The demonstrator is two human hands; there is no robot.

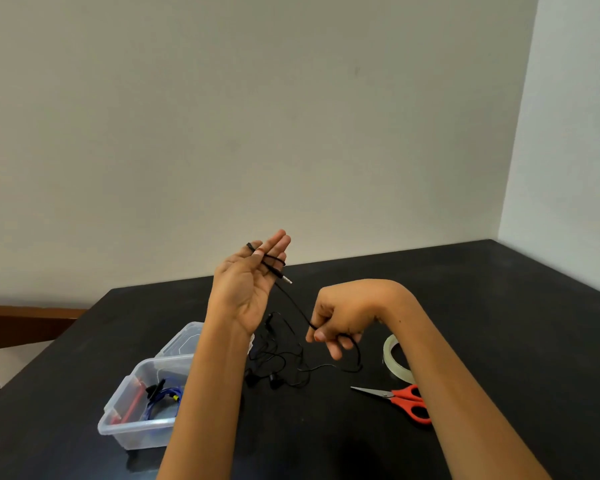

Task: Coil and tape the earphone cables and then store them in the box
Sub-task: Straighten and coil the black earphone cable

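Head view: black earphone cable (pixel 293 303) between both hands

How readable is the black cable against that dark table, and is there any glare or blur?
Head view: black cable nearly vanishes against the dark table; clear only between left hand and right hand. Soft sheen on the plastic box; slight blur overall.

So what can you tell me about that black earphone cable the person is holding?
The black earphone cable is thin and looks rubbery. Its plug end, tipped with a silver jack, is looped around the raised fingers of the left hand. From there it runs taut down to the right hand, which pinches it. The rest lies in a loose tangle on the black table, with the earbuds resting near the left forearm.
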